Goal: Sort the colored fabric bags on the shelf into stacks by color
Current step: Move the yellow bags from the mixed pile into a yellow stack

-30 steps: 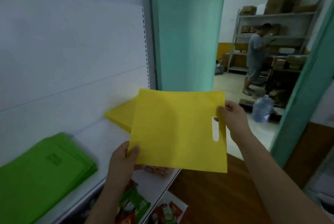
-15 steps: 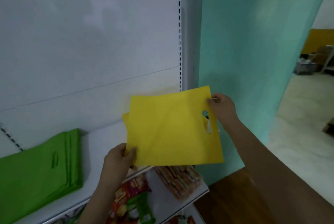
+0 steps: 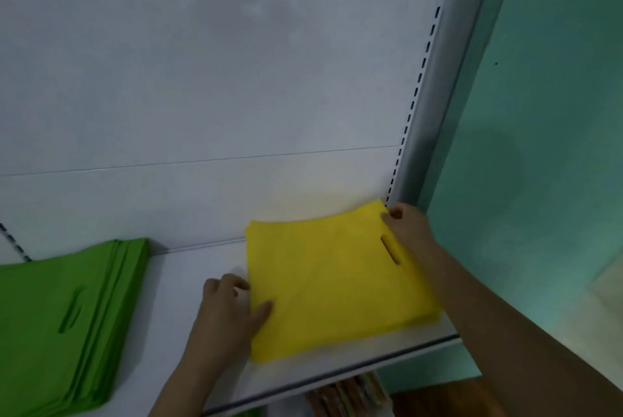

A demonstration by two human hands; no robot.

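Yellow bag [image 3: 330, 282] lies flat on the white shelf [image 3: 188, 282], at its right end, against the back panel.
Left hand [image 3: 226, 312] pinches the bag's left edge, thumb on top, fingers curled at the edge. Right hand [image 3: 409, 231] grips the far right corner by the handle slot, fingers curled. Green bag stack [image 3: 64, 319] sits well apart at the shelf's left end.

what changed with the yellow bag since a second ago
The yellow bag went from held up in the air down onto the yellow stack on the shelf. The left hand and right hand keep their grip at its left and right edges. The green stack stayed put.
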